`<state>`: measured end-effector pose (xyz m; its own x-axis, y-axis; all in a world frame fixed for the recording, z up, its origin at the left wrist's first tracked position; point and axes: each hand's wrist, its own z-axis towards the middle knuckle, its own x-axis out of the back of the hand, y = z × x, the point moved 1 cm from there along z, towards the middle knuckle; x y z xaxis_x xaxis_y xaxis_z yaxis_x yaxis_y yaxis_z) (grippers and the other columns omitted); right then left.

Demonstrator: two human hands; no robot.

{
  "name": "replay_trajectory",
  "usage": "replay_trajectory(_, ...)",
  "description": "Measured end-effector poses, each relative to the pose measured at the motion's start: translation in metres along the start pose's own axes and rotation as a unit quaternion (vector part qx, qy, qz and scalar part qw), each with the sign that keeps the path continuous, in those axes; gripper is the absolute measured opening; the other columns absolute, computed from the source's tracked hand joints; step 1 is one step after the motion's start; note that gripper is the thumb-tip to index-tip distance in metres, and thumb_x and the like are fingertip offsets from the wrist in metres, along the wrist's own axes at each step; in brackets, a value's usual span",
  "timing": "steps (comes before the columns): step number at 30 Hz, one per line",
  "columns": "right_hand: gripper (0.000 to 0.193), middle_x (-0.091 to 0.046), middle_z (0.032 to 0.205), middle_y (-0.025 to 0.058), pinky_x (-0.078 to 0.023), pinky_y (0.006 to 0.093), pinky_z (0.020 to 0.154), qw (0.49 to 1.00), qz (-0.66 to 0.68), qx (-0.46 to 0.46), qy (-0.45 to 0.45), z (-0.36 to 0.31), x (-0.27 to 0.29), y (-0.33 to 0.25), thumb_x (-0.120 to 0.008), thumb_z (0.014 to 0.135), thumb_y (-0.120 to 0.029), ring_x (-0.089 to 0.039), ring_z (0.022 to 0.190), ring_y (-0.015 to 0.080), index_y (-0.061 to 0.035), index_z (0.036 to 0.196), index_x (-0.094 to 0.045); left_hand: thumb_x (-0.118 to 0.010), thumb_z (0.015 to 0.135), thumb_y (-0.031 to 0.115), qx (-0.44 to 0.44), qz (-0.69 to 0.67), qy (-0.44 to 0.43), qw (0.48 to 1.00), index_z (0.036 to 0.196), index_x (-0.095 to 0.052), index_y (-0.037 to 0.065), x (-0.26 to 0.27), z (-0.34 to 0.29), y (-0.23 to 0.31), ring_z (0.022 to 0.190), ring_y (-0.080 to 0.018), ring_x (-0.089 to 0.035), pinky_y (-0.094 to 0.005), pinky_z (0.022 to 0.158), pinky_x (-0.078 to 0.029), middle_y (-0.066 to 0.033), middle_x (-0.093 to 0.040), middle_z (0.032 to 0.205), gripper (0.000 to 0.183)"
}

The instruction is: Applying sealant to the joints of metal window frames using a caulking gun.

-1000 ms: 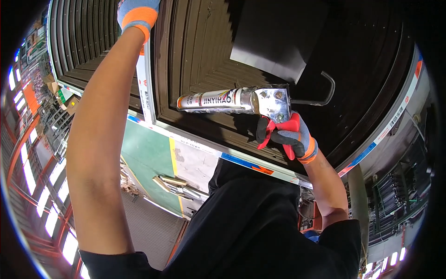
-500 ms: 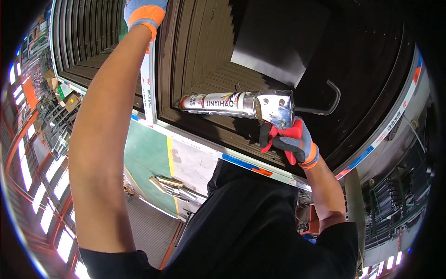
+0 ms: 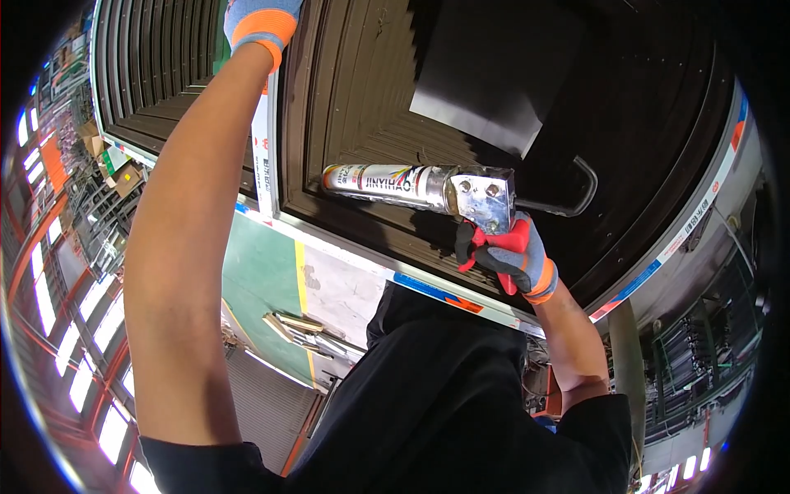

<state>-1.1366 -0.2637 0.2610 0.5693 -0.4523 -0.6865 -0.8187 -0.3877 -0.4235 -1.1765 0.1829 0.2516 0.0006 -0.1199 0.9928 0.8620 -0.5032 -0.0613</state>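
My right hand point(image 3: 517, 262), in a blue and orange work glove, is wrapped round the red handle of a caulking gun point(image 3: 483, 202). A white printed sealant tube point(image 3: 387, 183) sits in the gun and points left, its tip end over the inner corner of a dark brown ribbed panel point(image 3: 337, 99). The gun's bent rod point(image 3: 586, 185) sticks out to the right. My left hand point(image 3: 262, 15), in a matching glove, is at the top edge over the bar between two panels; its fingers are cut off from view.
A light frame edge point(image 3: 346, 255) with printed tape borders the panel along my body. A second ribbed panel point(image 3: 156, 66) lies at the far left. A dark smooth sheet point(image 3: 485, 74) rests on the panel. Several strips point(image 3: 309, 329) lie on the green and grey floor.
My right hand and the caulking gun have shifted slightly left, and the gun has tilted a little. My left hand has moved slightly right and down.
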Motion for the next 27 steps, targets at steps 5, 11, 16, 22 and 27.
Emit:
replay_trajectory(5, 0.037, -0.068, 0.098, 0.0095, -0.059, 0.0336, 0.078, 0.998, -0.015, 0.037, -0.046, -0.003, 0.001, -0.002, -0.072, 0.083, -0.002, -0.067, 0.086, 0.0170, 0.0057, 0.118, -0.063, -0.069, 0.089, 0.051, -0.017, 0.020, 0.014, 1.000, 0.098, -0.074, 0.000, -0.002, 0.001, -0.001, 0.096, -0.0409, -0.072, -0.0469, 0.089, -0.057, -0.0259, -0.074, 0.098, 0.052)
replay_trajectory(11, 0.042, -0.069, 0.091, 0.0099, -0.052, 0.0331, 0.081, 0.999, -0.040, 0.022, -0.001, -0.013, -0.006, -0.012, -0.073, 0.083, -0.021, -0.065, 0.084, 0.0183, 0.0051, 0.114, -0.063, -0.069, 0.089, 0.052, 0.009, -0.004, -0.003, 1.000, 0.097, -0.074, 0.001, -0.001, 0.001, 0.001, 0.096, -0.0401, -0.073, -0.0468, 0.088, -0.057, -0.0249, -0.074, 0.098, 0.052)
replay_trajectory(16, 0.043, -0.069, 0.092, 0.0094, -0.052, 0.0340, 0.082, 0.999, -0.039, 0.023, 0.013, -0.014, -0.010, -0.015, -0.073, 0.081, -0.018, -0.065, 0.085, 0.0186, 0.0051, 0.115, -0.063, -0.070, 0.088, 0.053, 0.012, -0.016, -0.007, 1.000, 0.100, -0.073, 0.000, 0.003, -0.001, 0.004, 0.096, -0.0404, -0.072, -0.0468, 0.089, -0.056, -0.0249, -0.074, 0.099, 0.054)
replay_trajectory(22, 0.021, -0.069, 0.075, 0.0055, -0.050, 0.0278, 0.059, 0.990, -0.132, -0.052, 0.001, -0.023, -0.003, -0.023, -0.070, 0.087, -0.013, -0.063, 0.066, 0.0068, 0.0029, 0.100, -0.072, -0.053, 0.096, 0.059, -0.100, 0.158, -0.183, 0.965, 0.125, -0.067, 0.006, 0.005, 0.000, -0.001, 0.119, -0.0323, -0.066, -0.0415, 0.097, -0.053, -0.0161, -0.070, 0.126, 0.062)
replay_trajectory(27, 0.023, -0.067, 0.074, 0.0070, -0.051, 0.0301, 0.064, 0.984, -0.170, -0.042, 0.026, -0.030, -0.018, -0.043, -0.074, 0.085, -0.016, -0.059, 0.070, 0.0072, 0.0007, 0.101, -0.071, -0.061, 0.091, 0.062, 0.013, 0.017, -0.116, 0.993, 0.119, -0.064, -0.001, 0.015, -0.001, 0.004, 0.108, -0.0383, -0.068, -0.0480, 0.096, -0.052, -0.0233, -0.071, 0.114, 0.069)
